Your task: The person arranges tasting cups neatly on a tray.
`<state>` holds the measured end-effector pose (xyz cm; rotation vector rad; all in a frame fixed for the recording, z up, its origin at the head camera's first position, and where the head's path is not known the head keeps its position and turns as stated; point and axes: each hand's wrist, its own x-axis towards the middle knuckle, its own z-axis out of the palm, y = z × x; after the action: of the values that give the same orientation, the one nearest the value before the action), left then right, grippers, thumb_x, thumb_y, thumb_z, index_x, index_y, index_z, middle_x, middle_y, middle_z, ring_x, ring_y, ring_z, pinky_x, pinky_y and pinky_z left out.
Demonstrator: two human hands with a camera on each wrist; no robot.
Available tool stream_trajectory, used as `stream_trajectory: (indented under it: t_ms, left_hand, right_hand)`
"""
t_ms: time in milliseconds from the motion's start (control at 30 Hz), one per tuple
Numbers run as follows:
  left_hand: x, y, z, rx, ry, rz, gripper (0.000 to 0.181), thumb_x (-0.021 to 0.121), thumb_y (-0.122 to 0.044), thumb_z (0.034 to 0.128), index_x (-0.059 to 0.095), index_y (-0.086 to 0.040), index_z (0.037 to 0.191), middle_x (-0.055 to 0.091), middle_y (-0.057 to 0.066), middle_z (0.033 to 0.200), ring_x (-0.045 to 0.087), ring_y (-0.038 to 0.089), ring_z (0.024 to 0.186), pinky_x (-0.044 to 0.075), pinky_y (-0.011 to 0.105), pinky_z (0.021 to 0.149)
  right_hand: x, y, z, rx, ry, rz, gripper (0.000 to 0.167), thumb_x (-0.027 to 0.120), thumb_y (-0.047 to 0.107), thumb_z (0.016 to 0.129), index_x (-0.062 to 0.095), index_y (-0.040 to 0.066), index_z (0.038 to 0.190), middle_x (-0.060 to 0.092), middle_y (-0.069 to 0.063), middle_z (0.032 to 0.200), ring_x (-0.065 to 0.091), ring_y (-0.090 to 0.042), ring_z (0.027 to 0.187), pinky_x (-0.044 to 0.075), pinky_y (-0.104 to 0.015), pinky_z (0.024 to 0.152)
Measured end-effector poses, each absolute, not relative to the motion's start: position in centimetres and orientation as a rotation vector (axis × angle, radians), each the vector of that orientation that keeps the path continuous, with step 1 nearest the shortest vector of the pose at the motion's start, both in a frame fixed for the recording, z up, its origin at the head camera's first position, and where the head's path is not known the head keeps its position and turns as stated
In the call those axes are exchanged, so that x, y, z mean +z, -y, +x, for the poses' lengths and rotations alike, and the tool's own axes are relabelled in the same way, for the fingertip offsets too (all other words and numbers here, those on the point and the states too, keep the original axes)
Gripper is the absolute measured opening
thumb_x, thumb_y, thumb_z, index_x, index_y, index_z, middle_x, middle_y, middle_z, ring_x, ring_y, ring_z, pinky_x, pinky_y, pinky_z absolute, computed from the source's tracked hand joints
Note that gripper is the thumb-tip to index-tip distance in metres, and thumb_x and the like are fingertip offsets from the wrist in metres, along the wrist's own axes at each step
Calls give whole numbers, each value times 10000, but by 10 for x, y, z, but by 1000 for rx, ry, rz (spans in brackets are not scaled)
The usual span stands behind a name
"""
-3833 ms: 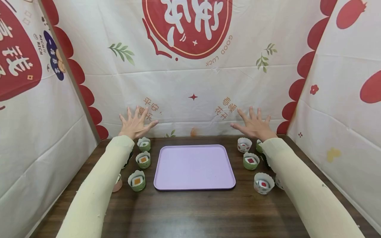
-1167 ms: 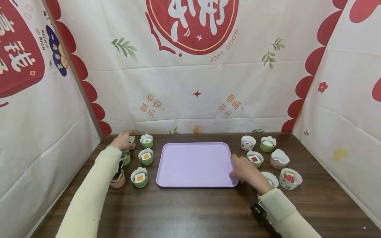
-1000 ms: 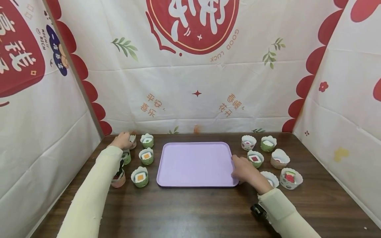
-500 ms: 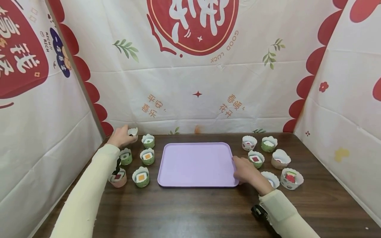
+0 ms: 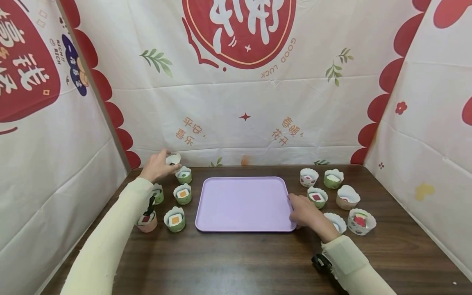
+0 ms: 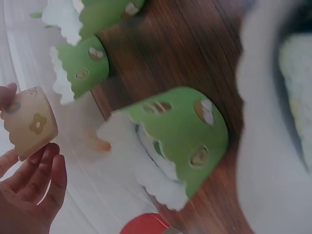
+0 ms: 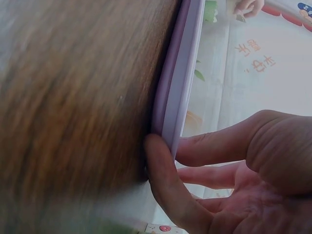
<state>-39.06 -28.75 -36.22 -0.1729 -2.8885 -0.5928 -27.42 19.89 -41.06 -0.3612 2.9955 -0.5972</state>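
Observation:
In the head view my left hand (image 5: pixel 155 166) grips a paper baking cup (image 5: pixel 173 159) above the table at the back left. The left wrist view shows that cup (image 6: pixel 32 123) as beige with printed flowers, between thumb and fingers. Something dark shows inside it in the head view; I cannot tell what. Beneath it stands a green cup (image 5: pixel 183 175). My right hand (image 5: pixel 310 216) pinches the right rim of a flat lilac tray (image 5: pixel 243 205). Seen from the right wrist, thumb and finger close on the tray's edge (image 7: pixel 179 83).
Left of the tray stand more cups, including green cups (image 5: pixel 175 221) and a pink one (image 5: pixel 146 223), with sushi-like pieces inside. Several more, such as a dotted white cup (image 5: pixel 361 222), stand on the right. Printed cloth (image 5: pixel 239 98) walls the wooden table (image 5: pixel 236 262) at back and sides.
From resting open at the back, my hands came down to the cup and the tray rim. The left hand then lifted the cup and carried it right. The tray stayed nearly still.

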Motion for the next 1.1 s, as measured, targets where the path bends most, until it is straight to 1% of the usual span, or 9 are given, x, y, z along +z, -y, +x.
stream_trajectory:
  t_ms: [67, 233, 367, 500, 633, 733, 867, 967, 1100]
  left_hand:
    - [-362, 282, -391, -583, 2876, -207, 699, 707, -485, 908, 518, 5, 1369, 623, 282, 1332, 606, 461, 1182, 519, 587, 952]
    - [-361, 269, -391, -519, 2865, -260, 691, 714, -527, 905, 554, 2, 1319, 658, 267, 1293, 634, 447, 1148, 533, 577, 929]
    - [-362, 257, -391, -451, 2883, -284, 700, 710, -586, 894, 586, -3, 1261, 692, 246, 1203, 657, 384, 1015, 538, 511, 814]
    - [-363, 244, -391, -428, 2900, -300, 678, 710, -626, 879, 613, -26, 1180, 701, 174, 1074, 599, 294, 871, 469, 410, 691]
    - [-365, 229, -393, -426, 2917, -322, 649, 709, -663, 859, 609, -66, 1093, 668, 115, 972, 567, 264, 812, 412, 359, 626]
    - [-367, 218, -394, -396, 2924, -340, 636, 702, -702, 840, 601, -105, 1031, 646, 84, 923, 564, 251, 784, 411, 347, 588]
    - [-370, 205, -394, -354, 2916, -357, 614, 703, -733, 815, 562, -139, 878, 574, 43, 798, 533, 231, 709, 396, 345, 546]
    - [-372, 197, -395, -321, 2918, -367, 632, 701, -752, 801, 499, -154, 765, 486, 10, 704, 489, 211, 663, 366, 343, 541]
    - [-375, 187, -396, -264, 2937, -366, 645, 686, -780, 784, 455, -182, 712, 445, -20, 660, 483, 204, 650, 359, 349, 540]
  right_hand:
    - [-411, -199, -275, -583, -3001, -363, 552, 680, -47, 716, 578, -113, 1255, 644, -259, 1021, 626, -357, 910, 579, -368, 654]
    - [-409, -199, -276, -569, -2998, -353, 558, 693, -42, 721, 575, -114, 1262, 645, -254, 1023, 618, -348, 905, 584, -393, 686]
    - [-409, -199, -276, -582, -2988, -346, 553, 691, -47, 725, 573, -115, 1261, 640, -256, 1023, 623, -353, 906, 583, -369, 656]
    - [-409, -199, -276, -581, -2987, -346, 558, 692, -48, 727, 571, -120, 1266, 639, -260, 1027, 623, -356, 910, 582, -360, 646]
    - [-409, -199, -276, -574, -2982, -344, 581, 695, -44, 729, 561, -127, 1289, 641, -270, 1048, 622, -359, 922, 590, -372, 667]
    - [-410, -199, -276, -563, -2983, -346, 587, 700, -40, 726, 562, -127, 1290, 647, -273, 1058, 622, -356, 928, 601, -397, 709]
    - [-411, -199, -277, -557, -2981, -349, 592, 702, -38, 728, 560, -134, 1294, 647, -281, 1066, 624, -362, 938, 607, -414, 731]
    - [-411, -199, -277, -550, -2986, -354, 589, 699, -37, 724, 563, -134, 1289, 650, -276, 1053, 623, -362, 933, 601, -421, 739]
    - [-412, -199, -277, -550, -2991, -362, 570, 698, -38, 719, 574, -127, 1268, 651, -258, 1024, 616, -351, 913, 592, -426, 734]
